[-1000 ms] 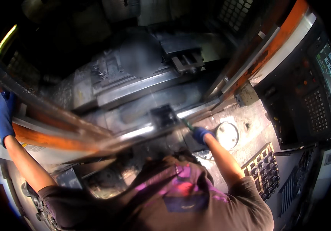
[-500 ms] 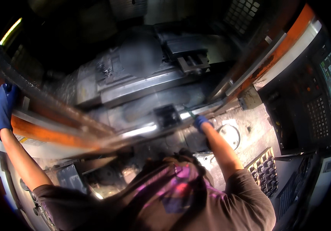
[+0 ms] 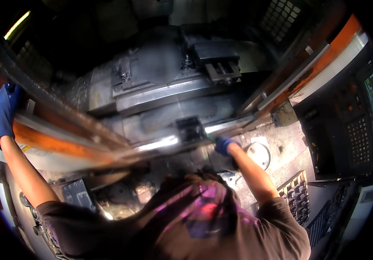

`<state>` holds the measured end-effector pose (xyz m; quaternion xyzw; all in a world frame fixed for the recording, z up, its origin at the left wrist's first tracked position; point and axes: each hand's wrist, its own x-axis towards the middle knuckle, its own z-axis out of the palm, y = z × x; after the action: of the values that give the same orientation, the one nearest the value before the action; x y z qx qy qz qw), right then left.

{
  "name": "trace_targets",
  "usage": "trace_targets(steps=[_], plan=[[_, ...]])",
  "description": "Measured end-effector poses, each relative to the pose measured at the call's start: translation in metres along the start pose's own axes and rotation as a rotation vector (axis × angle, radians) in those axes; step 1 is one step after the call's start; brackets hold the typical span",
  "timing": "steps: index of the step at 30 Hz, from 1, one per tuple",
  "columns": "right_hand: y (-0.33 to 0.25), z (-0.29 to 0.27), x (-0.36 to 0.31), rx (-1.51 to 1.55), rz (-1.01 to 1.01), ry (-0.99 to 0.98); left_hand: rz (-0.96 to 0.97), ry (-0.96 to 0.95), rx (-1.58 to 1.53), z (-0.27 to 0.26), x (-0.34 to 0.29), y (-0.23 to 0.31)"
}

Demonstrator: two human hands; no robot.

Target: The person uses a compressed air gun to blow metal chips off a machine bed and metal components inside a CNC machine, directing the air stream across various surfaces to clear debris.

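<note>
My left hand, in a blue glove, reaches far out to the left. Its fingers are closed at the upper edge of the orange machine door, around a dark part that is hard to make out. Low in front of the machine opening, my right hand, also gloved in blue, is closed on a slim green tool. The tool's tip is blurred, close to a black block-shaped part on the bright sill. Beyond it lies the metal machine table, with a blurred grey round shape over it.
A metal vise sits on the table's right part. Another orange door edge bounds the opening on the right. A dark control panel with keys and a screen stands at far right, above a rack of dark blocks.
The right hand has drawn slightly left and down with the green tool, whose tip is now nearer the black part. The left hand stays at the door. The whole view has shifted slightly.
</note>
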<state>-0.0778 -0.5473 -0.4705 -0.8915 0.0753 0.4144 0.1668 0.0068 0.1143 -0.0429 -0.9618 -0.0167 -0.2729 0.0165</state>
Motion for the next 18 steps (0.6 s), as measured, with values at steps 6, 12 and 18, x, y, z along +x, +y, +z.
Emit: trace_targets(steps=[6,12,18], plan=[[-0.008,0.000,-0.015,0.031,-0.046,0.060,-0.016,-0.076,0.078,-0.009,0.003,0.006],[-0.023,-0.011,-0.039,0.151,0.120,-0.150,-0.008,-0.013,0.089,-0.010,-0.003,0.011],[0.009,0.008,-0.022,-0.030,-0.132,0.214,0.005,0.010,0.022,-0.007,-0.003,0.010]])
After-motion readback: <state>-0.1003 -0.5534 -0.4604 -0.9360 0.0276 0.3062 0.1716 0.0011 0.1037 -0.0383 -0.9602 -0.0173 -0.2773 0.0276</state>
